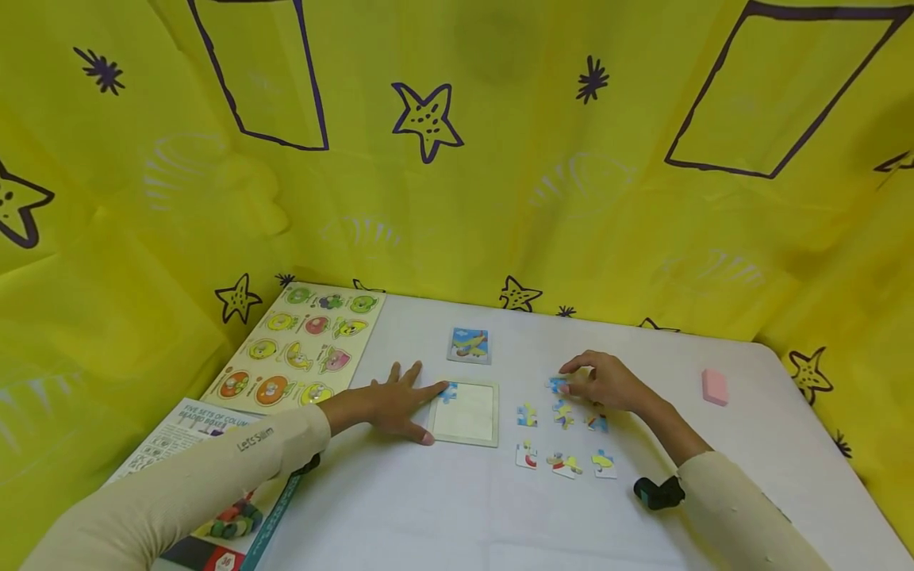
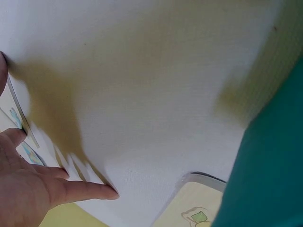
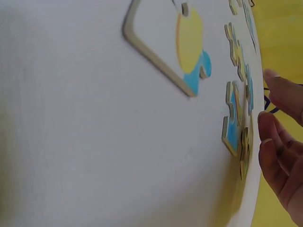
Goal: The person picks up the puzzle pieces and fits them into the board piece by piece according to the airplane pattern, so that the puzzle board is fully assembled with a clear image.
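Observation:
My left hand (image 1: 396, 404) is spread beside a square tray (image 1: 497, 416), its index fingertip touching a blue puzzle piece (image 1: 448, 393) in the tray's upper left corner. In the left wrist view that hand (image 2: 33, 184) has its fingers apart. Over another blue piece (image 1: 555, 384), my right hand (image 1: 607, 382) has its thumb and index finger around it, parted. The right wrist view shows this hand (image 3: 284, 142) with a gap between thumb and fingers. Loose pieces lie below it, among them a yellow and white one (image 1: 603, 463) and a red and white one (image 1: 526, 454).
A small airplane picture (image 1: 470, 346) lies behind the tray. At the left are a fruit board (image 1: 296, 345) and a printed box (image 1: 182, 432). A pink block (image 1: 714, 387) sits at the right, and a yellow curtain (image 1: 457, 214) hangs behind the table.

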`<state>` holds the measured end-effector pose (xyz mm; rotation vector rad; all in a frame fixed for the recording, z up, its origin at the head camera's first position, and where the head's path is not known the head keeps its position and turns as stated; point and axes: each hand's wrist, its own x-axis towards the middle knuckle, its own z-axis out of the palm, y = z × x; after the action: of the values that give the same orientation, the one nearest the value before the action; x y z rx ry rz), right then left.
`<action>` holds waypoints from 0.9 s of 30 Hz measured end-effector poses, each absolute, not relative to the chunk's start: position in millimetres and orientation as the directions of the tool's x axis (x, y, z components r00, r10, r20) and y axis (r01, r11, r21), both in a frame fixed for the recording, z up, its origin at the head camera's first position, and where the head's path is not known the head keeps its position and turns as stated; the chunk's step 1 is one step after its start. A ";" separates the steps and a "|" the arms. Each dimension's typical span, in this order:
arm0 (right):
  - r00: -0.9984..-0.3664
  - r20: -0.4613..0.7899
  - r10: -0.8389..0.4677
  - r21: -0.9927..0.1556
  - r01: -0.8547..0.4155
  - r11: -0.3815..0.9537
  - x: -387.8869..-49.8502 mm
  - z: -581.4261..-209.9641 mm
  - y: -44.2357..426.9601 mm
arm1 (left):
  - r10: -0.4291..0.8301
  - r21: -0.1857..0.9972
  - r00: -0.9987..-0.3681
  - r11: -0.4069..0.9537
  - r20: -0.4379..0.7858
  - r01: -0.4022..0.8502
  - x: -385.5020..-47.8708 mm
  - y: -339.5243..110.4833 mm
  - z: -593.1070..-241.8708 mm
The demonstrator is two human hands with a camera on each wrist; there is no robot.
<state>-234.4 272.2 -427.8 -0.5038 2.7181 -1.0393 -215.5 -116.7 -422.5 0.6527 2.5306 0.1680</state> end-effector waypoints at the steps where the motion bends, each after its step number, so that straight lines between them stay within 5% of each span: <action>1: -0.925 -0.058 -0.375 -0.669 -0.243 0.703 -234.5 -428.5 273.3 | 0.481 0.240 -0.751 0.877 -0.452 0.417 -215.7 -116.7 -422.4; 27: -0.927 -0.075 -0.367 -0.545 -0.270 0.794 -239.4 -434.2 269.2 | 0.488 0.251 -0.752 0.873 -0.444 0.418 -215.4 -117.3 -421.5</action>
<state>-239.4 269.2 -434.2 -0.5023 2.8058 -0.8130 -215.4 -117.3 -421.5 0.6585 2.5345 0.1855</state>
